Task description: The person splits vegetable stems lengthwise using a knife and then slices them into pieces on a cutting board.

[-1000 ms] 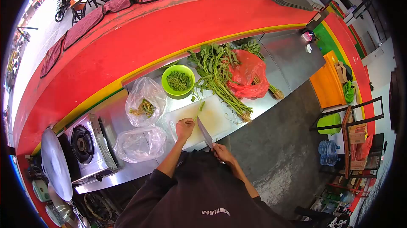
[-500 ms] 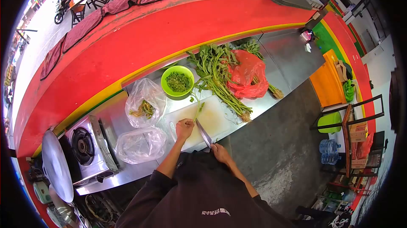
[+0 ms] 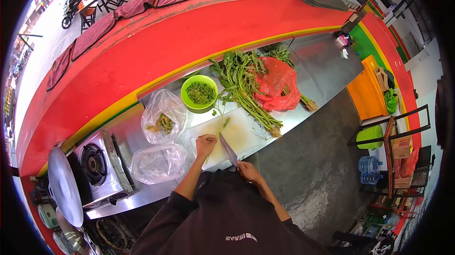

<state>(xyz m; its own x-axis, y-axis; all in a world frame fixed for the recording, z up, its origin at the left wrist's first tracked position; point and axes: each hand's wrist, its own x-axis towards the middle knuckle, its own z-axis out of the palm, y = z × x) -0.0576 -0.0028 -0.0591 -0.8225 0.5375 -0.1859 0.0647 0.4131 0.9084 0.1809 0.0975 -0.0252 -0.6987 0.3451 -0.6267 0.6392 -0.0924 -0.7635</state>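
My left hand [image 3: 206, 145] is closed in a pinch over the left part of the white cutting board [image 3: 239, 131]. A thin green stem [image 3: 221, 121] runs up from its fingers toward the bowl. My right hand [image 3: 247, 170] is wrapped round the handle of a kitchen knife [image 3: 228, 149], whose blade lies over the board with its tip close to the stem. A small green leaf piece [image 3: 226, 122] rests on the board. Beyond it stands a lime-green bowl [image 3: 184, 94] with chopped greens [image 3: 200, 92] inside.
Right of the board lie leafy greens [image 3: 239, 82] with long stalks, partly under a red plastic bag [image 3: 277, 84]. To the left are a clear bag [image 3: 163, 108] with plant scraps, another clear bag [image 3: 159, 162], a gas stove [image 3: 102, 167] and a large metal lid [image 3: 65, 186].
The knife tip has shifted slightly up and left, and a bit of stem now shows below my left hand. Both hands stay in nearly the same place.
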